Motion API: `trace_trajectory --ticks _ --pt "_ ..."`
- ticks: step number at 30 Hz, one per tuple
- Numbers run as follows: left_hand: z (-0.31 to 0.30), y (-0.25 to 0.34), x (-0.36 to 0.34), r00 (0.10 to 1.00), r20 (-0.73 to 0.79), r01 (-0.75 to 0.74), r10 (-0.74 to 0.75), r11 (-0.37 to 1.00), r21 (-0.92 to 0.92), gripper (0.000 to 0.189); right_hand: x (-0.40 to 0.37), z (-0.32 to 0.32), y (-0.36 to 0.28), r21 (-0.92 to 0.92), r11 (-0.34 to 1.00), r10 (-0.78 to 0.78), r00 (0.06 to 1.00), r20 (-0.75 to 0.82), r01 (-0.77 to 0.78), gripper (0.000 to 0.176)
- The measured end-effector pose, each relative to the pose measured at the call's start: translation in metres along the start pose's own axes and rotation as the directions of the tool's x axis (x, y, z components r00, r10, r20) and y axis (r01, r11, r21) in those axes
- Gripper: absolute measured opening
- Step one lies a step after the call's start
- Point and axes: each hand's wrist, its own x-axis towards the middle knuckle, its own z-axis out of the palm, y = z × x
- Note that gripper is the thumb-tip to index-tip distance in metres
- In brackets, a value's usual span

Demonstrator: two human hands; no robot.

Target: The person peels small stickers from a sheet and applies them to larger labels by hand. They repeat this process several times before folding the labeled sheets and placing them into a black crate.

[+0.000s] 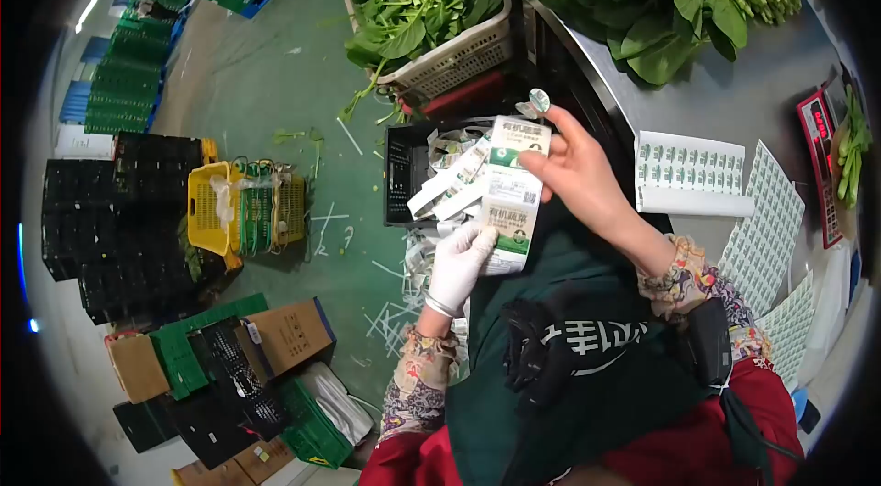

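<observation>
A strip of printed labels (510,195), white with green bands, stretches between my two hands. My left hand (458,268), in a white glove, grips its lower end. The bare fingers of my right hand (580,176) pinch its right side, with the thumb on the printed face. A small round sticker (540,100) with a green print sits at my right index fingertip. Behind the strip, a black crate (397,176) contains loose label strips and paper. To the right, sheets of small round green stickers (693,176) rest on the metal table (642,110).
Leafy green vegetables (642,4) are piled on the table's far end. A beige basket (450,59) of greens stands beyond the black crate. A red scale (819,160) bears green stems at the right. Paper scraps litter the green floor (353,238); a yellow basket (206,211) stands left.
</observation>
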Motion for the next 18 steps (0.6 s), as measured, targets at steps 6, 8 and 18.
trace_trajectory --ticks 6,8,18 --pt "0.008 -0.007 0.011 0.947 -0.301 -0.137 0.107 0.987 -0.079 0.026 -0.026 0.014 0.006 -0.145 0.975 0.186 0.975 0.123 -0.168 0.019" --pt "0.008 -0.011 0.015 0.928 -0.334 -0.174 0.168 0.985 0.011 0.025 -0.032 0.018 0.009 -0.199 0.962 0.216 0.966 0.139 -0.186 0.018" --pt "0.017 -0.003 0.012 0.971 -0.209 -0.120 0.113 0.992 -0.022 0.023 -0.022 0.009 0.016 -0.339 0.937 0.167 0.962 0.214 -0.087 0.067"
